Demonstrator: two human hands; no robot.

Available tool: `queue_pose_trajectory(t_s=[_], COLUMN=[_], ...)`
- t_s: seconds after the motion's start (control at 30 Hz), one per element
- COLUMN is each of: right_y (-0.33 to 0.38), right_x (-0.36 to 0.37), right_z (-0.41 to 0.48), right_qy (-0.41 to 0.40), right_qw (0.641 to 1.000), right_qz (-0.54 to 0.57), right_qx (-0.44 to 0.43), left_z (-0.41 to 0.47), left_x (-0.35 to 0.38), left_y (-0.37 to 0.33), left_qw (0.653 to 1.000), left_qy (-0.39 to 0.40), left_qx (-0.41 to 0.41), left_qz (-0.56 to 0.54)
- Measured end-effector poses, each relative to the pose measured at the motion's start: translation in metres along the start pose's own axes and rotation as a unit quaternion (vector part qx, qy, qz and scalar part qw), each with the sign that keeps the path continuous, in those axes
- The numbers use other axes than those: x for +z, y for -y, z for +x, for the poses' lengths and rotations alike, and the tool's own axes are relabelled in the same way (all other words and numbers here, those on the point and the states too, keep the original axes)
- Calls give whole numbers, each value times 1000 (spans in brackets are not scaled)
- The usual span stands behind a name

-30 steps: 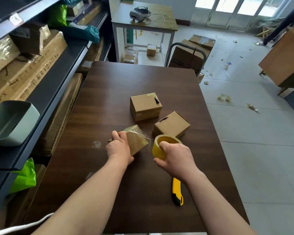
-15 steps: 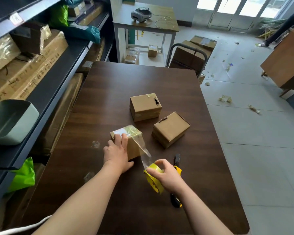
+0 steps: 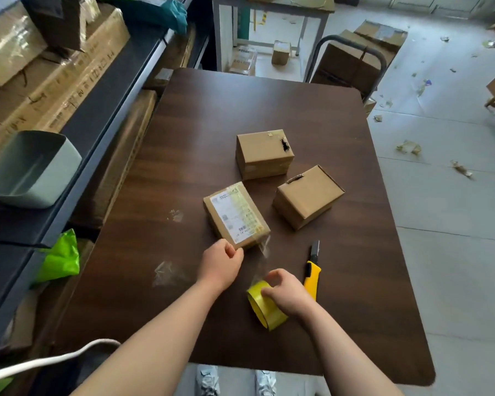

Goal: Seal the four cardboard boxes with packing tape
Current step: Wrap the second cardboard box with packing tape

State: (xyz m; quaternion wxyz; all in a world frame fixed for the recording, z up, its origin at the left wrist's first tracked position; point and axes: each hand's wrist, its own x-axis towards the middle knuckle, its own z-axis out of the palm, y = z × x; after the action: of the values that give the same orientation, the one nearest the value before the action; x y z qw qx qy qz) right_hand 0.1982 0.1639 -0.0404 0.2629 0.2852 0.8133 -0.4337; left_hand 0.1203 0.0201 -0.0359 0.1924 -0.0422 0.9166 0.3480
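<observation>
My left hand (image 3: 222, 264) was closed on the near corner of the small cardboard box bearing a white printed label (image 3: 236, 214), fingers curled against its near end. I judged this was to pin it to the dark brown wooden table (image 3: 269, 110), so that the pull of the tape could not drag it towards me. My right hand (image 3: 286, 291) gripped the roll of yellow packing tape (image 3: 265, 307), fingers curled over its rim. The roll was tilted on edge just nearer me than the box; whether it touched the table I could not tell. A strip of clear tape (image 3: 265, 250) ran from the box's near right corner down to the roll. A yellowish band lay along the top of the box over part of the label, so I judged the top seam covered and the strip not yet cut. The yellow-handled utility knife (image 3: 312, 277) lay flat just right of my right hand, blade end pointing away, untouched and within reach for that cut. Beyond stood the plain cardboard box with a black torn mark on top (image 3: 263, 154), and to its right the plain cardboard box set askew (image 3: 307, 197). They were apart from each other and from the box under my hand. I could make out no fresh tape on either. A fourth box was not to be seen on the table. The risk noted was the loose strip folding onto itself before the cut.
</observation>
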Motion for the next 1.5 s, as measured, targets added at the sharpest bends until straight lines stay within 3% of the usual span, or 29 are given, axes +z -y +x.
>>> queue_pose_trajectory(t_s=[0.1,0.33,0.43,0.57,0.63,0.7,0.8,0.87,1.0,1.2,1.5], right_y=[6,13,10,8,10,13,21,25,36,31,28], right_x=[-6,-15,-14,-10,-10,-11,-13,-10,-3,4,11], right_z=[1,1,1,3,4,6,16,22,29,44,53], right_qy=[13,40,51,61,86,96,-14,-62,-25,-82,-122], right_qw=[1000,999,998,997,996,995,1000,996,964,955,945], right_qz=[-6,-25,-33,-39,-37,-38,-25,57,264,282,296], right_qx=[0,-10,-5,0,5,7,11,0,21,39,65], left_z=[-5,7,12,12,11,9,7,7,8,12,20], left_x=[11,15,18,24,22,19,19,19,19,22,19], left_y=[-8,-11,-11,-11,-10,-9,-7,-7,-3,9,12], left_qw=[998,999,990,942,932,932,926,920,908,914,959], left_qy=[41,11,71,116,136,164,194,206,224,199,174], left_qx=[-19,-32,-68,-156,-151,-126,-101,-87,-92,-92,-75], left_qz=[-33,-6,-104,-273,-301,-298,-308,-321,-343,-342,-213])
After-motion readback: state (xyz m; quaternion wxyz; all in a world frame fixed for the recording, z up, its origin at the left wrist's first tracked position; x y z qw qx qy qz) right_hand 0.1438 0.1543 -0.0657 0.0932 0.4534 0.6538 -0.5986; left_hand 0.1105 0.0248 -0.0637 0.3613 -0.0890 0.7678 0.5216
